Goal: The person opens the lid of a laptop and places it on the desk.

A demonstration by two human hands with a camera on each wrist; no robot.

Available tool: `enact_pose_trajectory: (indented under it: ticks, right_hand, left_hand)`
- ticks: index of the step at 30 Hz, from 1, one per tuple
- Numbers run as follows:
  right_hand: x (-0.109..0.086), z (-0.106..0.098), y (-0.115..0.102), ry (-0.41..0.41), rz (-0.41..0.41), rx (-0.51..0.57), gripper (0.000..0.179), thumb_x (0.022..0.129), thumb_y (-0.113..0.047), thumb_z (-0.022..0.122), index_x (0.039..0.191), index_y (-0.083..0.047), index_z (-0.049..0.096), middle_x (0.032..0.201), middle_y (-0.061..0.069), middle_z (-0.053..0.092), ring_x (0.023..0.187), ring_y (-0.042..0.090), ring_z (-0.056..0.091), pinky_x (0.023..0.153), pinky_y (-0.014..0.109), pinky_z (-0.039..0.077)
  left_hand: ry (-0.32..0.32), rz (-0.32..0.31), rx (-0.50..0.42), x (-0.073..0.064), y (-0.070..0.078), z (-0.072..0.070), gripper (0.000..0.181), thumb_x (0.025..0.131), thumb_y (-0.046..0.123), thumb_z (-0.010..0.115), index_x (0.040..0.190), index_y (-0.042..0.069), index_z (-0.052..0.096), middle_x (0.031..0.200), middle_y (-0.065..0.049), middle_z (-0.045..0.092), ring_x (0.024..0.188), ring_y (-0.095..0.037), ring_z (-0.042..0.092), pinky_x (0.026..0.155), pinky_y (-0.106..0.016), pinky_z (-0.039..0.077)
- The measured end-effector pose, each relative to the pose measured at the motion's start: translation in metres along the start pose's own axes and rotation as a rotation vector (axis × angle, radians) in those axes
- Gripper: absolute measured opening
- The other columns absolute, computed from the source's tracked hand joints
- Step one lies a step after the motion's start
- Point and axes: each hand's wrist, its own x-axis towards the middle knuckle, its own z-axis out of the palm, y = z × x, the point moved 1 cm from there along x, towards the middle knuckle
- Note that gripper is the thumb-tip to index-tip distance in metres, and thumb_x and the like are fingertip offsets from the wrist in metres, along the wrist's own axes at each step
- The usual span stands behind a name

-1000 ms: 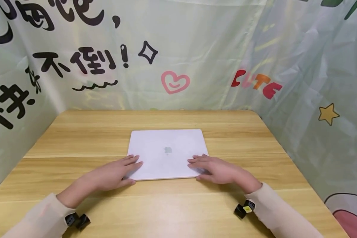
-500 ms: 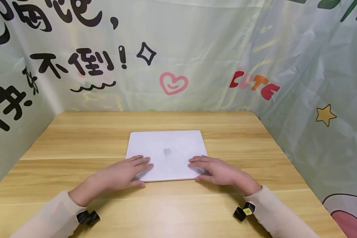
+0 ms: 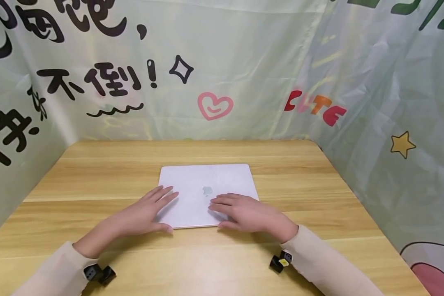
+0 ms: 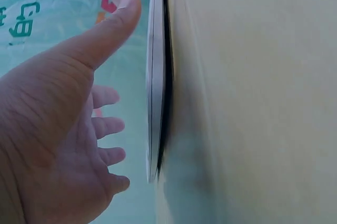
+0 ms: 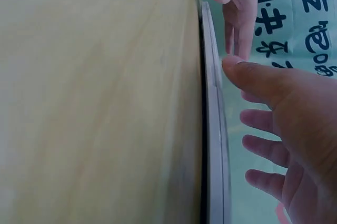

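Observation:
A closed silver laptop (image 3: 192, 176) with an apple logo lies flat on the wooden table. Over its left part, my left hand (image 3: 142, 213) spreads its fingers, thumb near the front edge. My right hand (image 3: 249, 213) is over the right half, fingers pointing left, close to the logo. In the left wrist view, a gap separates the extended fingers (image 4: 108, 128) from the laptop's thin edge (image 4: 156, 77). The right wrist view likewise has the fingers (image 5: 266, 150) apart from the laptop's side (image 5: 216, 145). Neither hand holds anything.
The wooden table (image 3: 107, 176) extends around the laptop on all sides. A pale green printed cloth (image 3: 259, 53) hangs behind the table and along both sides. Each wrist carries a small black camera, the left one (image 3: 100, 274) and the right one (image 3: 280, 262).
My left hand slid right over the laptop, then back left. My right hand has since shifted left towards the logo. The laptop stays in about the same place, closed.

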Motion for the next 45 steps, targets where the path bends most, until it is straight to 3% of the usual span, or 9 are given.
enact_pose_trajectory:
  ticks: [4, 10, 20, 25, 35, 45]
  right_hand:
    - [0.01, 0.004, -0.004, -0.004, -0.024, -0.037, 0.062, 0.096, -0.05, 0.057, 0.143, -0.01, 0.05, 0.143, 0.006, 0.052, 0.133, 0.025, 0.046, 0.112, 0.039, 0.033]
    - [0.017, 0.008, -0.007, -0.053, -0.041, -0.111, 0.07, 0.095, -0.058, 0.051, 0.144, -0.009, 0.048, 0.146, 0.006, 0.049, 0.135, 0.026, 0.043, 0.112, 0.041, 0.033]
    - [0.018, 0.01, -0.009, -0.064, -0.044, -0.215, 0.061, 0.1, -0.053, 0.045, 0.144, -0.01, 0.049, 0.145, 0.007, 0.05, 0.134, 0.024, 0.045, 0.112, 0.039, 0.033]
    - [0.02, 0.011, -0.011, -0.029, -0.084, -0.241, 0.055, 0.102, -0.048, 0.046, 0.142, -0.01, 0.053, 0.141, 0.008, 0.053, 0.131, 0.024, 0.048, 0.11, 0.038, 0.036]
    - [0.015, 0.016, -0.011, -0.036, -0.02, -0.207, 0.055, 0.101, -0.048, 0.048, 0.141, -0.011, 0.053, 0.141, 0.007, 0.054, 0.129, 0.022, 0.051, 0.11, 0.032, 0.036]
    - [0.017, 0.014, -0.012, 0.008, -0.046, -0.216, 0.048, 0.1, -0.044, 0.051, 0.136, -0.013, 0.059, 0.137, 0.005, 0.058, 0.125, 0.019, 0.055, 0.105, 0.03, 0.042]
  left_hand:
    - [-0.004, -0.018, -0.016, -0.009, -0.006, -0.001, 0.112, 0.074, 0.069, 0.07, 0.154, 0.005, 0.026, 0.159, -0.021, 0.02, 0.143, -0.047, 0.014, 0.113, -0.061, 0.015]
    - [-0.036, -0.094, -0.046, -0.02, -0.018, 0.0, 0.121, 0.071, 0.072, 0.069, 0.154, -0.002, 0.021, 0.159, -0.024, 0.015, 0.144, -0.048, 0.009, 0.113, -0.061, 0.011]
    - [-0.048, -0.171, -0.095, -0.03, -0.031, 0.004, 0.126, 0.071, 0.077, 0.065, 0.153, -0.006, 0.016, 0.158, -0.027, 0.016, 0.144, -0.048, 0.008, 0.11, -0.068, 0.009]
    - [-0.035, -0.178, -0.127, -0.036, -0.038, 0.01, 0.125, 0.072, 0.075, 0.066, 0.153, -0.006, 0.016, 0.158, -0.026, 0.017, 0.144, -0.047, 0.006, 0.11, -0.068, 0.005]
    - [0.017, -0.146, -0.074, -0.032, -0.041, 0.024, 0.116, 0.076, 0.074, 0.063, 0.154, -0.001, 0.022, 0.159, -0.022, 0.018, 0.145, -0.045, 0.009, 0.111, -0.066, 0.004]
    - [0.04, -0.152, -0.055, -0.034, -0.038, 0.024, 0.113, 0.079, 0.072, 0.062, 0.154, -0.001, 0.021, 0.159, -0.021, 0.018, 0.145, -0.045, 0.009, 0.113, -0.063, 0.003]
